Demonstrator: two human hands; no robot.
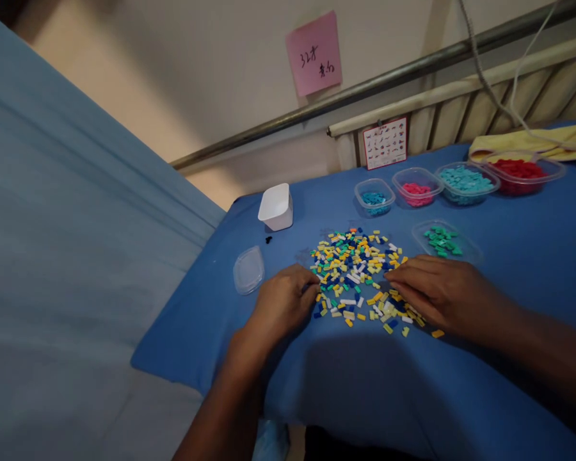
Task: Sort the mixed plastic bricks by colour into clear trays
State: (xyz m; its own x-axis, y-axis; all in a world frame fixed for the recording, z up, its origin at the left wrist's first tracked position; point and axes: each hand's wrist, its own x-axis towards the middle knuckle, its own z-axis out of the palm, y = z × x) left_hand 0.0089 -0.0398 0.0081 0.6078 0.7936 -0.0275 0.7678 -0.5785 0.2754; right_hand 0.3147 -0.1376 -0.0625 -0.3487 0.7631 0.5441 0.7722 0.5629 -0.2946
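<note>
A loose heap of small plastic building bricks (pixel 350 269) in yellow, white, dark blue and green lies on the blue cloth between my hands. At its left edge is my left hand (pixel 283 298), with thumb and forefinger brought together in a pinch. Whatever is between those tips is too small to make out. From the right, my right hand (pixel 436 288) reaches over the heap's edge, its fingers pressed together and tips down among the bricks. Its palm hides some bricks, and I cannot see what its fingertips hold.
Green bricks (pixel 442 240) lie on a clear lid behind my right hand. Clear tubs of blue (pixel 374 197), pink (pixel 417 189), turquoise (pixel 466 182) and red bricks (pixel 521 173) line the back. Leftward are a white box (pixel 276 207), a lid (pixel 249 270) and a small black piece (pixel 269 239).
</note>
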